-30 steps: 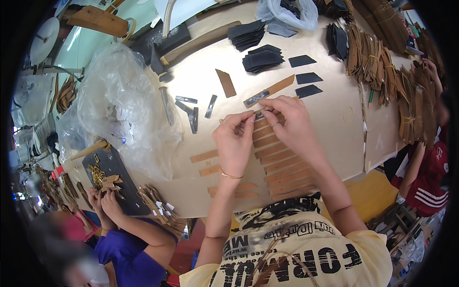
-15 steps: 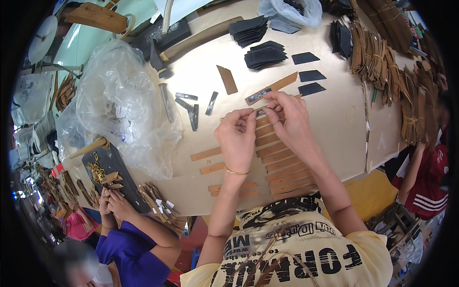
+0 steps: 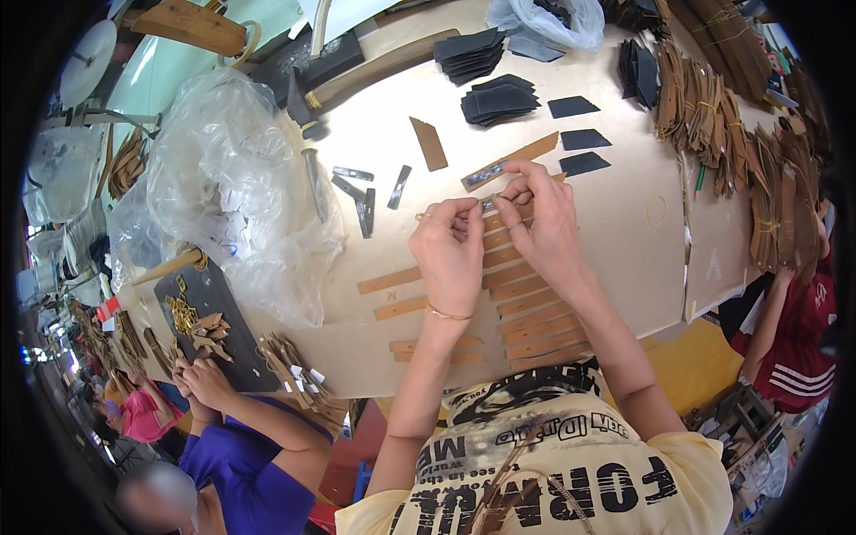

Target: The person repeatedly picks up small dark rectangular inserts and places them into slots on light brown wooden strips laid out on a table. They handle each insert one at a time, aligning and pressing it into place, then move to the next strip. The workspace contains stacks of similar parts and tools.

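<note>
Both hands meet over the upper end of a column of tan leather strips (image 3: 542,323). My left hand (image 3: 448,254) pinches one end of a small dark shiny strip (image 3: 488,206) with thumb and fingertips. From the other side, my right hand (image 3: 542,218) grips the same piece, its fingers curled. The fingers cover most of the piece, and a tan strip lies under it. Just beyond them, another leather strip (image 3: 526,159) carries a similar shiny piece (image 3: 484,175) on its left end. Several loose shiny strips (image 3: 399,187) lie to the left.
Stacked black pieces (image 3: 499,100) stand at the back, with single black pieces (image 3: 584,163) nearer. A hammer (image 3: 379,69) and a crumpled plastic bag (image 3: 236,196) occupy the left. Bundled brown strips (image 3: 704,111) line the right. A co-worker's hands (image 3: 201,382) are at a black board (image 3: 223,334).
My hands stay together on the shiny strip, with only slight finger movement. At left, the co-worker's hands have drawn back from the brown scraps on the board.
</note>
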Demonstrator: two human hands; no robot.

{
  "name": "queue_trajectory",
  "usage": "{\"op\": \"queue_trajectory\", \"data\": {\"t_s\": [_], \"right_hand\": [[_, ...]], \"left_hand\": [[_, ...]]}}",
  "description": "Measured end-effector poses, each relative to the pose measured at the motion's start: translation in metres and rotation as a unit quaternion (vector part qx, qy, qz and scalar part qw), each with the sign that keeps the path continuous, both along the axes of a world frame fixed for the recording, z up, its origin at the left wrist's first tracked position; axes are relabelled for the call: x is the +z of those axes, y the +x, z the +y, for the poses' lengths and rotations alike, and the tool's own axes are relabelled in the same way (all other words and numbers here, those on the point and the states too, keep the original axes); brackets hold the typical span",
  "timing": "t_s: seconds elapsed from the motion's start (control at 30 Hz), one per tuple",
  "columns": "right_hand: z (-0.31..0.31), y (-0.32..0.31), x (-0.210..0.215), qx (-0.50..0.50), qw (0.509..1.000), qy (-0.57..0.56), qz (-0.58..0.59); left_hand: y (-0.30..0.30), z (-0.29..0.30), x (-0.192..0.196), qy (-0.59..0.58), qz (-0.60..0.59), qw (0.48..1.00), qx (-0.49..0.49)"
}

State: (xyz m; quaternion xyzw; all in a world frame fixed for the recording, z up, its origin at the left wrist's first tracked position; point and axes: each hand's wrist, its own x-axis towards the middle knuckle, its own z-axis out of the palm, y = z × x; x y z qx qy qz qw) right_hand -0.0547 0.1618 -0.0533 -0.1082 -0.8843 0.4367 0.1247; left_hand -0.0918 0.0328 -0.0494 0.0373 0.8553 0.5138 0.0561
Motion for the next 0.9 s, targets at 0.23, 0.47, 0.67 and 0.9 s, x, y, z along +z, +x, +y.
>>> {"op": "queue_trajectory", "data": {"t_s": [0.23, 0.47, 0.67, 0.9], "right_hand": [[0.002, 0.0, -0.002, -0.031, 0.999, -0.019, 0.017], [0.006, 0.001, -0.003, -0.02, 0.999, -0.036, 0.005], [0.01, 0.009, -0.004, 0.044, 0.99, 0.133, 0.019], [0.015, 0.025, 0.006, 0.062, 0.916, 0.395, 0.008]], "left_hand": [[0.007, 0.001, -0.006, -0.042, 0.075, 0.996, 0.004], [0.012, -0.009, -0.012, -0.094, 0.159, 0.982, -0.044], [0.019, -0.02, -0.011, -0.283, 0.235, 0.92, -0.134], [0.017, -0.029, -0.008, -0.268, 0.209, 0.931, -0.137]]}}
